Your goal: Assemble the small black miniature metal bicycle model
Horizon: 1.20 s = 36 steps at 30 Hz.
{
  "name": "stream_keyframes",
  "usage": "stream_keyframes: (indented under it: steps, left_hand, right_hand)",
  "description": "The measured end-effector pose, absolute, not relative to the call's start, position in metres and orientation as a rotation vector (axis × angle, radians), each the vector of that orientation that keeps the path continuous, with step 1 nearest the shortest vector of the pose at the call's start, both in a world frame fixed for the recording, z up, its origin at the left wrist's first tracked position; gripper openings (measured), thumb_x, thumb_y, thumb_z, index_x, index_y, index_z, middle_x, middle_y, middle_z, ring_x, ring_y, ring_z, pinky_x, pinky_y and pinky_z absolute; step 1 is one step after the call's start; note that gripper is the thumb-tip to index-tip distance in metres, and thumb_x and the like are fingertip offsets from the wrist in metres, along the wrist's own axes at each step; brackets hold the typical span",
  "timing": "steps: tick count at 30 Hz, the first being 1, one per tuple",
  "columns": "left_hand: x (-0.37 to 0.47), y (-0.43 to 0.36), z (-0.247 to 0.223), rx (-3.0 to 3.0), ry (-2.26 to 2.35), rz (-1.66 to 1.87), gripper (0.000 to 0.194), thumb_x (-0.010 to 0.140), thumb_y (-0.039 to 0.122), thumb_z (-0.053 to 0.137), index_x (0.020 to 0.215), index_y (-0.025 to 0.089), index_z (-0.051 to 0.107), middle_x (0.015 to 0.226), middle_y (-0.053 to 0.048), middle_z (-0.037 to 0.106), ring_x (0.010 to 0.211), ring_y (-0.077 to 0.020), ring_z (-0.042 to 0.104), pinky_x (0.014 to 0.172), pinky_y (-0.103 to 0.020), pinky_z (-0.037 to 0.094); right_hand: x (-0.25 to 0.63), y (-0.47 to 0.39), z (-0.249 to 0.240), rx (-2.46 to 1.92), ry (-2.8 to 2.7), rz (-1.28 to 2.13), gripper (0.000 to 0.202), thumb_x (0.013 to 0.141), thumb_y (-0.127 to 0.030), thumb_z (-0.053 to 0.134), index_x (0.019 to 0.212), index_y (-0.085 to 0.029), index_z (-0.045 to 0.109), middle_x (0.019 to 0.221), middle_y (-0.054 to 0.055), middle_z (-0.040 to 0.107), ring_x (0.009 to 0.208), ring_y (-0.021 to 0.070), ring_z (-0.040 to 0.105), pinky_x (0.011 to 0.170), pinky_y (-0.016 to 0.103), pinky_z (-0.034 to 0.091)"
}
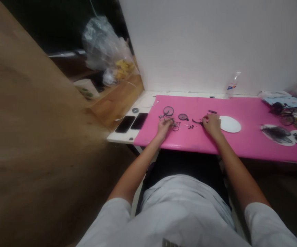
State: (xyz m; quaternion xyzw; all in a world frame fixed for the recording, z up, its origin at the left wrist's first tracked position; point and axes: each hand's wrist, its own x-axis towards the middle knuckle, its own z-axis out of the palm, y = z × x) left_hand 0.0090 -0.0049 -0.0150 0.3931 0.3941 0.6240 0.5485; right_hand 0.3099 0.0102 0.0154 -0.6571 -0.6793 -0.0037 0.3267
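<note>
My left hand (164,128) is closed, with its fingers pinched on a thin dark miniature bicycle frame (168,118) on the pink sheet. A small spoked wheel (168,110) lies just beyond it. To the right of this hand is another small wheel (182,117), and nearer me are several tiny black pieces (190,127). My right hand (212,125) has its fingertips drawn together over the sheet, beside a slim black part (196,121). What those fingers hold is too small to make out. Beyond them rests a small dark piece (212,112).
A white plate (231,124) touches the right hand's side. Two phones (139,121) lie on the white table corner at left. Farther right are plates of black parts (278,134) and a dark miniature bicycle (283,113). A clear bottle (233,85) stands by the wall.
</note>
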Motion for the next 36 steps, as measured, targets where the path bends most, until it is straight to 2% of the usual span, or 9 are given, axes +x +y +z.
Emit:
stream_keyframes:
  steps: [4,7,10,13,16,20,28,36]
  left_hand:
    - [0.010,-0.007,-0.014,0.913,0.879,1.482,0.037,0.077,0.030,0.088,0.103,0.012,0.071,0.104,-0.014,0.080,0.087,-0.0214,0.081,0.076,-0.031,0.063]
    - [0.009,-0.008,-0.013,0.942,0.902,1.461,0.041,0.079,0.035,0.090,0.107,0.012,0.070,0.106,-0.015,0.081,0.086,-0.0211,0.081,0.073,-0.030,0.063]
    - [0.009,-0.008,-0.012,0.957,0.922,1.456,0.044,0.080,0.038,0.091,0.109,0.012,0.070,0.105,-0.014,0.081,0.080,-0.0192,0.079,0.072,-0.030,0.064]
    - [0.010,-0.008,-0.011,0.944,0.919,1.460,0.045,0.079,0.037,0.093,0.109,0.012,0.070,0.103,-0.013,0.081,0.076,-0.0183,0.078,0.070,-0.030,0.064]
    - [0.011,-0.009,-0.010,0.943,0.920,1.450,0.045,0.079,0.037,0.094,0.108,0.012,0.071,0.102,-0.013,0.081,0.077,-0.0189,0.078,0.073,-0.033,0.066]
    - [0.011,-0.009,-0.009,0.959,0.917,1.431,0.043,0.079,0.035,0.094,0.107,0.012,0.071,0.102,-0.013,0.081,0.078,-0.0188,0.079,0.076,-0.033,0.066]
    - [0.012,-0.010,-0.007,0.958,0.918,1.408,0.038,0.079,0.029,0.094,0.104,0.012,0.072,0.098,-0.011,0.082,0.076,-0.0179,0.079,0.076,-0.030,0.065]
    - [0.012,-0.013,-0.004,0.910,0.895,1.395,0.034,0.083,0.022,0.089,0.109,0.011,0.069,0.102,-0.013,0.082,0.077,-0.0197,0.079,0.074,-0.031,0.065]
  right_hand:
    - [0.276,-0.002,0.020,-1.448,-2.004,0.087,0.035,0.105,-0.037,0.056,0.109,-0.018,0.084,0.109,0.020,0.072,0.111,0.0376,0.056,0.104,0.058,0.045]
    - [0.245,-0.017,0.015,-1.294,-2.211,0.133,0.033,0.107,-0.033,0.055,0.115,-0.019,0.084,0.110,0.017,0.073,0.108,0.0345,0.057,0.104,0.053,0.047]
    - [0.224,-0.029,0.006,-1.165,-2.365,0.079,0.036,0.108,-0.031,0.057,0.134,-0.021,0.080,0.115,0.016,0.069,0.109,0.0331,0.056,0.106,0.050,0.046]
    - [0.217,-0.035,-0.003,-1.166,-2.446,0.039,0.041,0.109,-0.037,0.060,0.147,-0.026,0.073,0.114,0.014,0.064,0.110,0.0326,0.053,0.103,0.048,0.045]
    - [0.219,-0.034,-0.009,-1.184,-2.444,0.101,0.036,0.110,-0.039,0.060,0.141,-0.028,0.076,0.110,0.012,0.063,0.109,0.0316,0.052,0.101,0.046,0.044]
    - [0.222,-0.026,-0.016,-1.163,-2.369,0.194,0.022,0.108,-0.035,0.065,0.118,-0.024,0.081,0.108,0.011,0.066,0.109,0.0303,0.053,0.103,0.045,0.043]
    - [0.222,-0.014,-0.027,-1.142,-2.319,0.219,0.010,0.103,-0.022,0.069,0.096,-0.020,0.075,0.100,0.011,0.067,0.100,0.0296,0.054,0.097,0.044,0.045]
    - [0.221,-0.021,-0.023,-1.089,-2.145,0.124,0.018,0.099,-0.009,0.048,0.099,-0.022,0.061,0.102,0.013,0.063,0.097,0.0304,0.054,0.088,0.043,0.047]
